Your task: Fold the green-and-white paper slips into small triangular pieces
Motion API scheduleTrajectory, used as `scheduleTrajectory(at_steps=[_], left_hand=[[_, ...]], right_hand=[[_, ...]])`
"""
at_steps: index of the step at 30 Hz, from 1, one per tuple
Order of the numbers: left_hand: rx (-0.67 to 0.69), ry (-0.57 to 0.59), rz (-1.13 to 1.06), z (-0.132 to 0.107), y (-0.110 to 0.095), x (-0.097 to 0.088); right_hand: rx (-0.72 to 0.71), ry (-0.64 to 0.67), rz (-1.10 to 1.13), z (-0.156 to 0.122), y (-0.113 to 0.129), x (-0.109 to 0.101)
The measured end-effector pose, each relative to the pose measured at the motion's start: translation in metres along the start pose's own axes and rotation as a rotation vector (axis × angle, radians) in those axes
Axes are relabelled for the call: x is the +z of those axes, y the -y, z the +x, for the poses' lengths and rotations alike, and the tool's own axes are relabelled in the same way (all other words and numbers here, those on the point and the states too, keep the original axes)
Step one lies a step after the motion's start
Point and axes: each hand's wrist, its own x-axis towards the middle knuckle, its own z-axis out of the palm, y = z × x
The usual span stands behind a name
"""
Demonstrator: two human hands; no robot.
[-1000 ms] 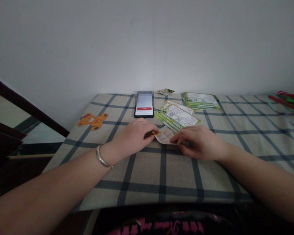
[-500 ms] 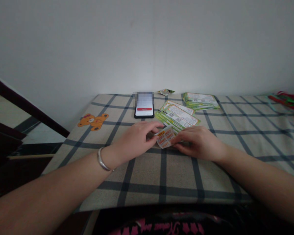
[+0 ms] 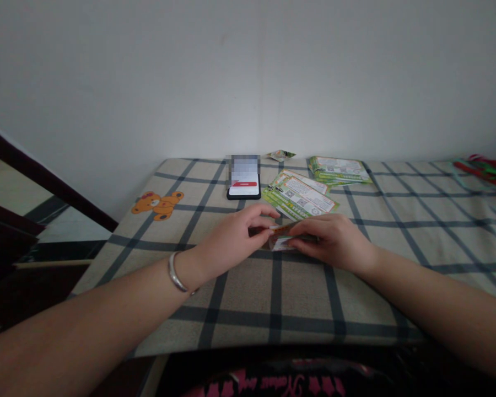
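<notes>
I see the small card (image 3: 281, 241) on the near side of the phone (image 3: 243, 182), its long axis lying left to right, with the fingers of left hand (image 3: 231, 242) and right hand (image 3: 334, 241) closed, pinching its opposite ends.

Silver bangle (image 3: 176, 274) on bare left wrist

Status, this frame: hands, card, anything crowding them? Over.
Left hand and right hand both pinch the small card, low over the checked cloth. Leaflets just beyond, phone farther back.
</notes>
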Motion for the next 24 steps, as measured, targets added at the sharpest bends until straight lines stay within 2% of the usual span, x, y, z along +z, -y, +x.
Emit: scheduleTrajectory(at_steps=[5,9,12,16,24], left_hand=[[-0.103,0.016,-0.127,0.0003,-0.0024,0.0021],[-0.066,-0.02,-0.123,0.0008,-0.004,0.0031],[-0.048,-0.001,-0.159,0.0009,-0.0028,0.0042],[-0.022,-0.025,-0.085,0.0007,0.0013,0.0069],[-0.032,-0.061,-0.079,0.0011,0.0038,0.0083]], right_hand=[[0.048,-0.06,-0.006,0.0007,0.0015,0.0016],[0.081,-0.08,-0.022,0.0017,0.0022,0.0018],[0.074,-0.081,-0.032,0.0021,0.0024,0.0013],[0.083,-0.072,-0.031,0.0032,0.0037,0.0008],[0.102,-0.095,-0.03,0.0059,0.004,0.0023]])
